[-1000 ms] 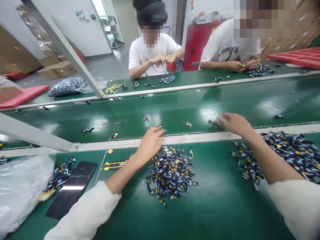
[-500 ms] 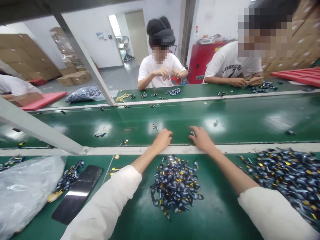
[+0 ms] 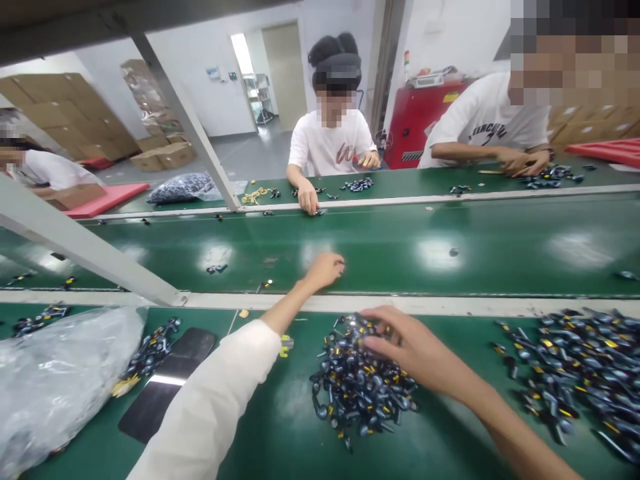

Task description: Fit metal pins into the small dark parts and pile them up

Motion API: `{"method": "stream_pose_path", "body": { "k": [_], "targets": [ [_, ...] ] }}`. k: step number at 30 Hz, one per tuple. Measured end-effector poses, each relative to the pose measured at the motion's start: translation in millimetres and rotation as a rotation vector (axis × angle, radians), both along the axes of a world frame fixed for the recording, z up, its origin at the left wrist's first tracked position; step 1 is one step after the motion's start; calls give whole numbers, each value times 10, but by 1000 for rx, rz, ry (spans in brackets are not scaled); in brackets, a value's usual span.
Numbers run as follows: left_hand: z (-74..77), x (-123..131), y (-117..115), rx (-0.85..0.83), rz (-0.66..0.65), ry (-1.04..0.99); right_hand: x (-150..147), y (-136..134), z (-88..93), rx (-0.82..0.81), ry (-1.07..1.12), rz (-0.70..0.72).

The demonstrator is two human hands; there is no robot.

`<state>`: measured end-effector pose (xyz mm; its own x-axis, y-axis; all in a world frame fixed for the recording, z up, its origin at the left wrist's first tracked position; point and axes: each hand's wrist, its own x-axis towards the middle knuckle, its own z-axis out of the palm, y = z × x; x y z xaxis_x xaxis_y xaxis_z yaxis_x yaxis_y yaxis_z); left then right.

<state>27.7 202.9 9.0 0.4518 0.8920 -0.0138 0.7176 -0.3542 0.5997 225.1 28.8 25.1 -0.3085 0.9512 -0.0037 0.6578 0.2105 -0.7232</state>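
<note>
Over the green belt [image 3: 385, 250], my left hand [image 3: 326, 269] has its fingers curled together; whatever they may hold is hidden. My right hand [image 3: 400, 339] is at the top right edge of a central pile of small dark earphone-like parts [image 3: 357, 393] with yellow bits. Its thumb and fingers are apart, and a small piece may lie near the fingertips, too blurred to make out. A larger pile of similar parts [image 3: 590, 373] lies at the right. A small yellow-green item [image 3: 286, 346] is beside my left forearm.
A black phone [image 3: 165, 393] and a clear plastic bag [image 3: 65, 373] lie at the left. A white rail [image 3: 450, 305] edges the belt, and a slanted post [image 3: 100, 247] stands left. People work across the belt, one reaching onto its far edge.
My right hand has moved back from the belt to the central pile. My left hand stays over the belt, its fingers more curled. The person opposite has reached toward the belt; the two pieces near my left hand are gone from there.
</note>
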Motion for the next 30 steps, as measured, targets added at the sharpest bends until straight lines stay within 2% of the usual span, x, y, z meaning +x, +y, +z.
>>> {"method": "stream_pose_path", "body": {
  "k": [2, 5, 8, 11, 14, 16, 19, 21, 25, 28, 30],
  "targets": [
    [98, 6, -323, -42, -72, -68, 80, -147, -17, -59, 75, -111],
    [243, -28, -958, -88, -159, -177, 162, -239, -41, -196, 227, -241],
    [274, -66, -1526, -79, -173, -322, 50, -290, -10, -372, 469, -195],
    [190, -76, -1848, 38, -102, -418, -152, -345, 41, -453, 668, -131],
    [138, -79, -1960, 72, -55, -457, -268, -389, 51, -427, 680, -175],
    [168, -87, -1979, -70, 12, -511, -289, -406, 31, -367, 613, -195],
    [255, -108, -1986, -398, 50, -694, -300, -428, -13, -268, 532, -212],
    [285, -117, -1994, -491, 45, -803, -312, -449, -33, -205, 495, -222],
    [234, -103, -2051, -329, 144, -787, -306, -500, -29, -146, 507, -196],
    [178, -86, -2125, -272, 248, -827, -270, -525, -21, -254, 623, -169],
    [164, -85, -2164, -242, 291, -872, -256, -531, -25, -332, 700, -200]
  ]
}}
